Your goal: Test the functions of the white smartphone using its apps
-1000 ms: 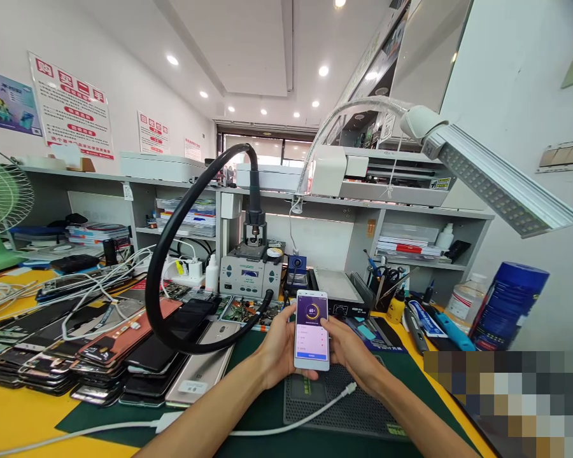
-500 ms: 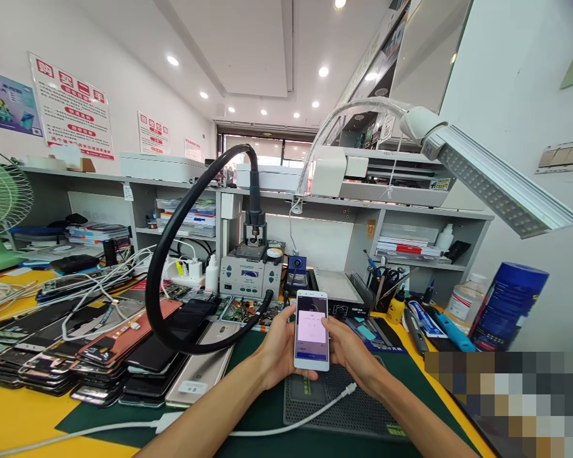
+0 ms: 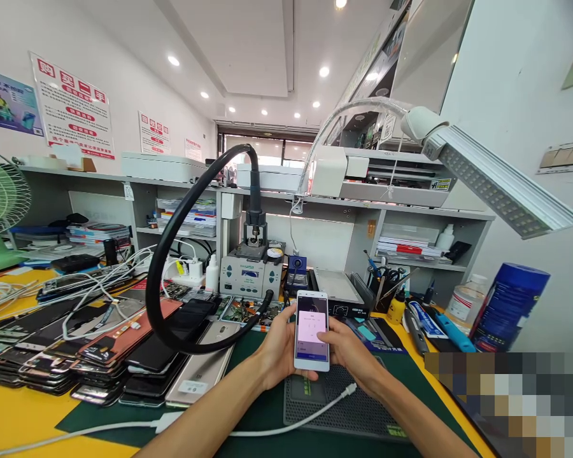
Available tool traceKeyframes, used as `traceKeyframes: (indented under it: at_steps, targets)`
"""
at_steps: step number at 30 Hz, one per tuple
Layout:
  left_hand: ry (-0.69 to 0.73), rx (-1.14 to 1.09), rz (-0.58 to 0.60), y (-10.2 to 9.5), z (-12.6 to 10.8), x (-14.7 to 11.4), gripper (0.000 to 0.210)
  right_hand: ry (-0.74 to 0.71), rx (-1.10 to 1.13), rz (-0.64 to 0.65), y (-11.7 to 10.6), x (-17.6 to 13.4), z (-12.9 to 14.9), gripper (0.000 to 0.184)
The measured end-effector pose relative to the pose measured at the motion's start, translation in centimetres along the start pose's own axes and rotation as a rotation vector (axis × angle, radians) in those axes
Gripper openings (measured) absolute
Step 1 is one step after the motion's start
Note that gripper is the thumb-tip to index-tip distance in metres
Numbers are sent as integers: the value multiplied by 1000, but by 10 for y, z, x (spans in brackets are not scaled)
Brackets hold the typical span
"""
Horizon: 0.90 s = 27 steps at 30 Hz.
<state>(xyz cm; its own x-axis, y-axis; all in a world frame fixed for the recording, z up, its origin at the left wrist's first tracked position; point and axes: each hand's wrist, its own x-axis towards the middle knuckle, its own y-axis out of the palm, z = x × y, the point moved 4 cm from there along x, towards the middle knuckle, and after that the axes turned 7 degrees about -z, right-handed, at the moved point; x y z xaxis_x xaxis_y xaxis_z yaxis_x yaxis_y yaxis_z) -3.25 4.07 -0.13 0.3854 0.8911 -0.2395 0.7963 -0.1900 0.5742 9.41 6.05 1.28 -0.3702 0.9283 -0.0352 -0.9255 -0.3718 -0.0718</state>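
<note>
A white smartphone (image 3: 310,321) with a lit screen is held upright in front of me; a pale pop-up box covers the middle of the display, its text too small to read. My left hand (image 3: 275,351) wraps around the phone's left side, with fingertips showing under its bottom edge. On the other side, my right hand (image 3: 347,348) grips the right edge, its thumb lying over the lower right of the pop-up. The right fingers behind the phone are hidden. Below the hands, a white charging cable (image 3: 286,430) crosses a dark grey textured pad (image 3: 325,407), its plug end loose.
Stacked phones and phone parts (image 3: 100,343) fill the left of the bench. A thick black hose (image 3: 155,273) loops from the hot-air station (image 3: 251,277). At right stand a blue can (image 3: 510,305), a bottle (image 3: 465,302) and tools. An LED lamp (image 3: 506,184) overhangs the right side.
My right thumb has shifted down the screen, from the upper right edge of the pop-up to its lower part. The phone and my left hand stay in place.
</note>
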Motion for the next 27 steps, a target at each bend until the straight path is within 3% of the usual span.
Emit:
traceKeyframes:
  at_steps: [9,27]
  targets:
    - [9,2,18,1,0,-1,69,-88,-81,-11,-2,4,-4,38]
    - [-9,-26,-4,2,-1,-1,71,-34,-52,5,-3,6,-8,38]
